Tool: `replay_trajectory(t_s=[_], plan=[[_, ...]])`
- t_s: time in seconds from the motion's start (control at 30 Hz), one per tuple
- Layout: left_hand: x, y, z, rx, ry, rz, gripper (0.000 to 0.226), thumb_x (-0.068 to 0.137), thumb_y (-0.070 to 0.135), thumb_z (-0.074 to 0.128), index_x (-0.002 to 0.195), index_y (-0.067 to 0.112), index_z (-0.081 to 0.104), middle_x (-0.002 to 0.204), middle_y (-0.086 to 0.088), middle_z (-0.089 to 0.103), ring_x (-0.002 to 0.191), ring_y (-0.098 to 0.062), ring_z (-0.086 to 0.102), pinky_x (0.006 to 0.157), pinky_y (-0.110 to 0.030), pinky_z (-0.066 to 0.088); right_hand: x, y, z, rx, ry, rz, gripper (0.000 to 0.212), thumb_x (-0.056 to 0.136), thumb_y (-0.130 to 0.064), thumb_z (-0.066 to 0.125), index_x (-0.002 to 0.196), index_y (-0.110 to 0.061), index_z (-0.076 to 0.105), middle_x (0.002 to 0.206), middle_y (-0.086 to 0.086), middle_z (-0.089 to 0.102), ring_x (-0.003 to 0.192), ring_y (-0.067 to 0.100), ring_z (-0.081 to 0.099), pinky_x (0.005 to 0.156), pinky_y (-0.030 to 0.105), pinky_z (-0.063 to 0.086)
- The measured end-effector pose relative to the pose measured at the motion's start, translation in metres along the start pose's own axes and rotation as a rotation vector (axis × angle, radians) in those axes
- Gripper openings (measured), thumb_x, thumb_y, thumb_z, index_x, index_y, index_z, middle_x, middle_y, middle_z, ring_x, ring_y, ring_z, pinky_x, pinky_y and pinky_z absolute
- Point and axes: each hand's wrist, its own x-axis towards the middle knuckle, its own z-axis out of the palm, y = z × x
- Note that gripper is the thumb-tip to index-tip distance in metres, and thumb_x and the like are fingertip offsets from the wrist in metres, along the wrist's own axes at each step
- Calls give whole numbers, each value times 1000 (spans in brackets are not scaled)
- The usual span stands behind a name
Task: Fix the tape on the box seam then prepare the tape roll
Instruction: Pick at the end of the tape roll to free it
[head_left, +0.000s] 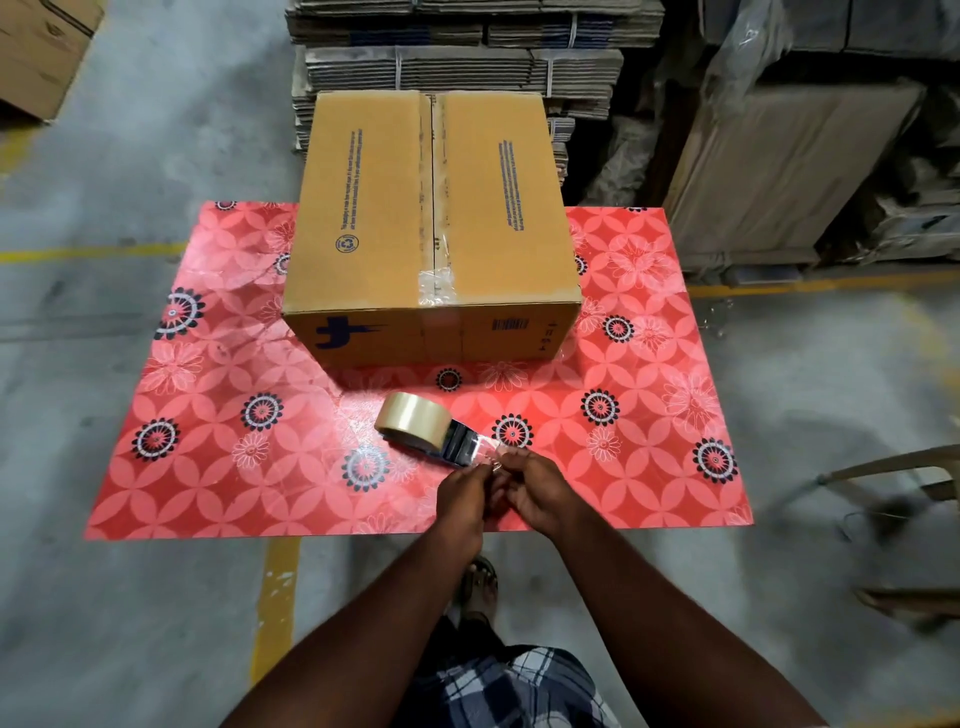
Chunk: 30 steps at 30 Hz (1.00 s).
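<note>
A closed brown cardboard box (374, 208) stands at the far side of the red flowered table (218, 467). Clear tape (435, 208) runs along its top centre seam and wrinkles near the front edge. A roll of clear tape (410, 420) lies on the table in front of the box, with a strip (467, 448) pulled out toward me. My left hand (462, 501) and my right hand (540, 493) pinch the free end of that strip together, just right of the roll.
Stacks of flattened cartons (457, 47) stand behind the box. Wrapped cardboard bundles (779, 171) fill the right side. A carton (41, 52) sits at the top left. A chair frame (893, 467) stands at the right. Yellow lines (272, 608) mark the concrete floor.
</note>
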Motion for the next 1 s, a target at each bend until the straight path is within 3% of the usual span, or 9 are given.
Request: replay_trajectory(t_s=[0.07, 0.2, 0.37, 0.47, 0.57, 0.7, 0.87, 1.0], plan=[[0, 0, -3, 12, -20, 14, 15, 86, 13, 62, 82, 5, 74, 85, -24, 73, 71, -27, 66, 72, -38, 54, -2, -5, -3, 14, -43, 45, 12, 90, 2, 53, 87, -5, 62, 67, 10, 62, 53, 16, 55, 49, 25, 50], [-2, -2, -5, -17, -59, 19, 19, 93, 8, 57, 80, 8, 72, 69, -12, 68, 53, -17, 60, 53, -22, 48, -5, -14, -3, -45, -106, 82, 14, 90, 5, 51, 89, -6, 60, 74, 12, 60, 62, 18, 56, 61, 27, 48], [-3, -4, -12, -39, -64, 4, 26, 92, 7, 58, 72, 9, 74, 70, -13, 65, 53, -15, 57, 55, -24, 46, -10, -15, -5, -10, -178, 115, 21, 92, 7, 43, 101, -6, 57, 77, 9, 70, 68, 16, 63, 70, 27, 49], [-4, -4, -19, -63, -50, -11, 16, 94, 3, 55, 88, 3, 70, 66, -8, 66, 52, -9, 61, 50, -18, 52, -8, -11, -10, 49, -210, 177, 16, 92, -4, 47, 106, -8, 55, 96, 13, 73, 83, 23, 67, 74, 30, 55], [-5, -7, -26, -33, -83, 4, 20, 93, -1, 51, 81, 3, 66, 56, -7, 62, 46, -13, 56, 50, -22, 48, -5, -6, -9, -109, -150, 113, 9, 94, -6, 48, 97, -11, 55, 91, 14, 66, 74, 21, 67, 69, 30, 58], [-7, -6, -35, 80, -123, 72, 19, 93, 4, 57, 77, 1, 66, 57, -10, 55, 50, -19, 49, 53, -27, 41, -6, -1, 6, -409, -82, -61, 21, 88, -1, 57, 73, -13, 61, 72, 11, 62, 59, 15, 56, 59, 25, 49], [-3, -7, -56, 189, -111, 178, 20, 92, 12, 61, 83, -2, 72, 71, -19, 65, 64, -26, 60, 66, -37, 52, -3, 8, 25, -616, -79, -132, 6, 82, 3, 63, 81, -2, 66, 67, 16, 60, 51, 14, 55, 47, 21, 46], [3, 1, -82, 278, -104, 231, 14, 87, 8, 62, 85, -1, 72, 70, -16, 68, 63, -27, 63, 68, -36, 56, -4, 23, 42, -630, -72, -86, 17, 86, 6, 57, 75, -6, 63, 69, 17, 61, 53, 13, 58, 51, 21, 49]])
